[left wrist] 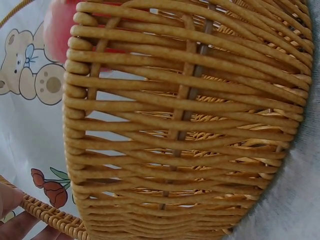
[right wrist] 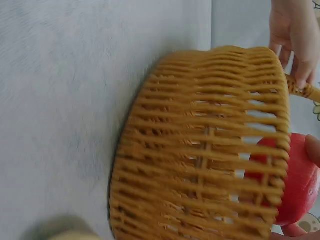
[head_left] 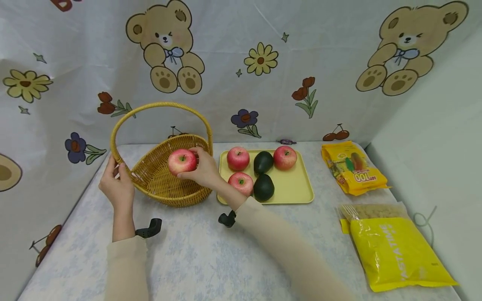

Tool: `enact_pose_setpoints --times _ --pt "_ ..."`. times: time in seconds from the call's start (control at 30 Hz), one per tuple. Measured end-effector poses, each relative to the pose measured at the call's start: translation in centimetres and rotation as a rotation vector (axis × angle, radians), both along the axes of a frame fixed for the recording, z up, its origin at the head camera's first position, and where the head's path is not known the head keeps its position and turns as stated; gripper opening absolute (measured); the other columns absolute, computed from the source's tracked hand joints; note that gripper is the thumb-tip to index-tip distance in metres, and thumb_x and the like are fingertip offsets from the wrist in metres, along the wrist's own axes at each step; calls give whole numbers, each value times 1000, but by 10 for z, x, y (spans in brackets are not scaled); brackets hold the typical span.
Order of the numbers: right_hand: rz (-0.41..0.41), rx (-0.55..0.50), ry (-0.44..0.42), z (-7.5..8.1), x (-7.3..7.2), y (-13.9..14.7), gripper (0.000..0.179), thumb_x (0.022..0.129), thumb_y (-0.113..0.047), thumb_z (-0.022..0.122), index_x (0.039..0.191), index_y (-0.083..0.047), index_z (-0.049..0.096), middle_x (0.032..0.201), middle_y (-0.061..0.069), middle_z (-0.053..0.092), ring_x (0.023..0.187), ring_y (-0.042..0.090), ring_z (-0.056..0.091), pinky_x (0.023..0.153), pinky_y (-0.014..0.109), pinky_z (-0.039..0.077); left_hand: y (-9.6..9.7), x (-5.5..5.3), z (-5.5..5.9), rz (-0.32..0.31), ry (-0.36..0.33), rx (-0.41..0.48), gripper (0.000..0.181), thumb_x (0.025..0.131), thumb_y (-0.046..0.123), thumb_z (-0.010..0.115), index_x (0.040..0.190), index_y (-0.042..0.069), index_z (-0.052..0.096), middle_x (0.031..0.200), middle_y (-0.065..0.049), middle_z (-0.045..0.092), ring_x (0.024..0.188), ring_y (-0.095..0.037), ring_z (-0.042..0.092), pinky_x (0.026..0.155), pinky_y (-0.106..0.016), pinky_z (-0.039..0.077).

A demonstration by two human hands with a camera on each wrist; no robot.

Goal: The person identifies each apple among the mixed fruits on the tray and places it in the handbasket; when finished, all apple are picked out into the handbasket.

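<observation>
A red apple is gripped by my right hand over the opening of a wicker basket. In the right wrist view the apple shows at the basket's rim, partly behind the weave. My left hand holds the lower left end of the basket's tall arched handle. The left wrist view has only some fingers at that handle. To the basket's right, a yellow tray bears three apples and two dark green avocados; my right forearm partly covers one apple.
At the right side lie an orange-yellow packet and, nearer, a yellow pasta bag. A bear-printed cloth hangs behind the table. Both wrists wear dark camera mounts.
</observation>
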State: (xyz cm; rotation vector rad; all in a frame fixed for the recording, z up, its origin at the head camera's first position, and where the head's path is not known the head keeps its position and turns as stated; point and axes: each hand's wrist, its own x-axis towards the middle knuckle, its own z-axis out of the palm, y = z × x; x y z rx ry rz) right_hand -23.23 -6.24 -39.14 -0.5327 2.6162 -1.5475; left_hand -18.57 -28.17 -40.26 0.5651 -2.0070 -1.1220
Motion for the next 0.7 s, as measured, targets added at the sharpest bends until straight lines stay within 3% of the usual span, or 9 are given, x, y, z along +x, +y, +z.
enact_pose_setpoints --times 0.23,0.6,0.7 --pt "-67 59 -34 -12 -7 -31 82 70 -27 89 138 -11 46 131 6 58 122 22 53 101 35 45 -1 1 -1 3 -1 -13 40 102 18 49 141 18 54 131 -5 65 108 -20 64 87 -21 54" --pt "-118 148 -71 -26 -22 -52 81 69 -32 89 138 -12 49 130 6 61 123 23 53 99 33 47 1 2 2 2 -13 0 40 103 19 48 142 20 53 132 -5 64 111 -20 63 89 -25 54" --pt "-118 158 -87 -27 -23 -54 82 70 -32 89 138 -14 49 132 5 61 125 23 51 100 34 46 1 1 1 4 -1 -7 39 102 18 49 141 18 54 131 -5 64 110 -20 64 84 -18 52"
